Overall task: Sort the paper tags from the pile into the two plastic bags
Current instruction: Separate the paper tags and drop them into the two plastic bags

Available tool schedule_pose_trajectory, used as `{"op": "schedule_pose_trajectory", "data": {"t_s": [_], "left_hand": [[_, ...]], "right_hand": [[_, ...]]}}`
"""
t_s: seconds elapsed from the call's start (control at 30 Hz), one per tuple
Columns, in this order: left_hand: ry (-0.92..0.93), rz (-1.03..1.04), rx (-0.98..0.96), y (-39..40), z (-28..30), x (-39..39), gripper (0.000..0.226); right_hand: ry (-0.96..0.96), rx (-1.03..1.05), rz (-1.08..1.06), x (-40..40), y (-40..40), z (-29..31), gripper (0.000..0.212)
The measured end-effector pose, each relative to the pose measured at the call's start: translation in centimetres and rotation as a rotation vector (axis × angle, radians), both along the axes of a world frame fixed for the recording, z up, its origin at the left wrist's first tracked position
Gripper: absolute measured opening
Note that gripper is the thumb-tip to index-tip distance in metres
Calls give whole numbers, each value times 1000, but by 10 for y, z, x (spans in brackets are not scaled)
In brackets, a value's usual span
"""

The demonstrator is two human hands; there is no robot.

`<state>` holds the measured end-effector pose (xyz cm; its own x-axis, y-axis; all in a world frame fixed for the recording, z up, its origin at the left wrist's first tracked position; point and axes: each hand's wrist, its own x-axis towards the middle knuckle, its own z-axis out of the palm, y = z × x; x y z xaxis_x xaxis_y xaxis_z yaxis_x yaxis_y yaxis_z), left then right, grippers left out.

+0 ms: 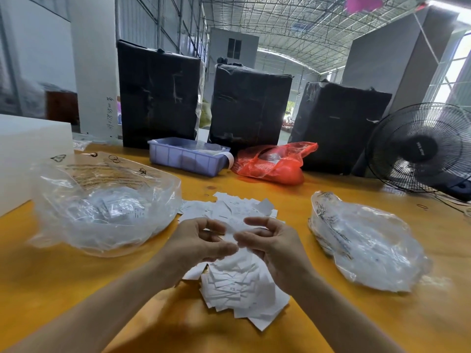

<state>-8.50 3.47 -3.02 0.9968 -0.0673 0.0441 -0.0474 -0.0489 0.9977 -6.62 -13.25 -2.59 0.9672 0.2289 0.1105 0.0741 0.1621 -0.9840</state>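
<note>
Sorting under way, much still left.
Both hands, left hand [204,240] and right hand [267,240], pinch one paper tag [233,226] above the pile [237,284] mid-bench; left bag [102,207] and right bag [364,240] each hold some tags.

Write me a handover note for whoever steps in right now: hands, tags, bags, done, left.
Left hand and right hand: both pinch one paper tag above the pile, mid-table.
Left clear bag: open, already holds tags.
Right clear bag: contents hard to make out.
Done: some tags bagged.
Left: most of the pile, plus the tag in grip.
</note>
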Motion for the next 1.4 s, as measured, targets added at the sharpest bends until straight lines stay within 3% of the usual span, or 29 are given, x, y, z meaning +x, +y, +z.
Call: {"op": "schedule_pose_trajectory", "data": {"t_s": [0.1, 0.27, 0.43, 0.57, 0.67, 0.77, 0.87, 1.03, 1.27, 1.4], "left_hand": [[44, -105, -49, -3, -3, -1, 61], [63, -107, -192, -11, -9, -1, 49], [80, -104, -269, -11, -9, -2, 44], [58, 21, -278, -8, -8, 0, 31], [30, 183, -261, 0, -7, 5, 34], [1, 257, -238, 7, -6, 10, 37], [-29, 264, -210, 9, -5, 11, 33], [-92, 286, -177, 10, -7, 13, 33], [-116, 313, -150, 12, -6, 13, 35], [-145, 351, -166, 14, -5, 15, 27]], "right_hand": [[-13, 26, -24, -1, 2, 0, 63], [-109, -54, -40, -3, 6, -4, 35], [-260, -162, -56, -7, 7, -1, 36], [-351, -302, -34, -7, 4, 6, 41], [-428, -404, -243, 6, -10, 8, 28], [-557, -701, -382, 18, -22, -1, 16], [-644, -896, -301, 22, -18, -15, 20], [-805, -1208, 23, 19, 3, -30, 44], [-821, -1217, -25, 21, -1, -24, 20], [-836, -1182, -82, 18, 13, -26, 47]]}}
